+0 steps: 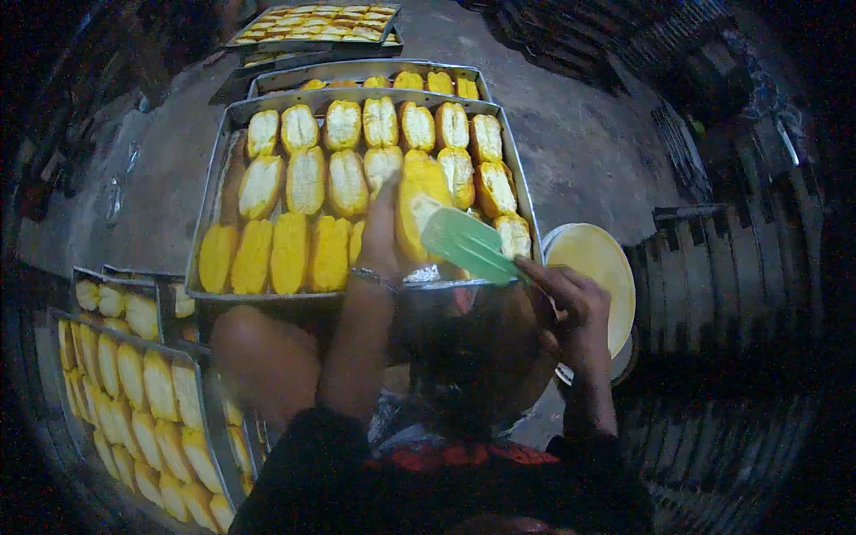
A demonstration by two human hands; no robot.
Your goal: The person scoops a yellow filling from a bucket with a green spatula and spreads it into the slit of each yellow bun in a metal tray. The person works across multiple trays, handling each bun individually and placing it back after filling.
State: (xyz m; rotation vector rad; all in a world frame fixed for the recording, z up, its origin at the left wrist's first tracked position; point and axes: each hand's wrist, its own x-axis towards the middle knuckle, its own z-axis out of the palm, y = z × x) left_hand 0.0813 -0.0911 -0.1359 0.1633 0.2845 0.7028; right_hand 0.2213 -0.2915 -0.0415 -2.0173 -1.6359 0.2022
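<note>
A metal tray (208, 200) before me holds rows of halved bread pieces. The upper two rows show pale tops, like the piece (306, 180) near the middle, while the front row's pieces (253, 257) look plain yellow. My left hand (382, 231) grips a larger-looking yellow bread piece (420, 180) raised over the tray; its fingers are mostly hidden. In my right hand (576, 301) is the handle of a green spatula (468, 244). Its blade lies against the lower part of that bread, beside a pale patch.
A round pale-yellow tub (598, 274) stands right of the tray. Behind lie another tray (368, 67) of bread and stacked trays (314, 27). More filled trays (200, 394) are at lower left. Corrugated metal sheets (715, 281) line the right side.
</note>
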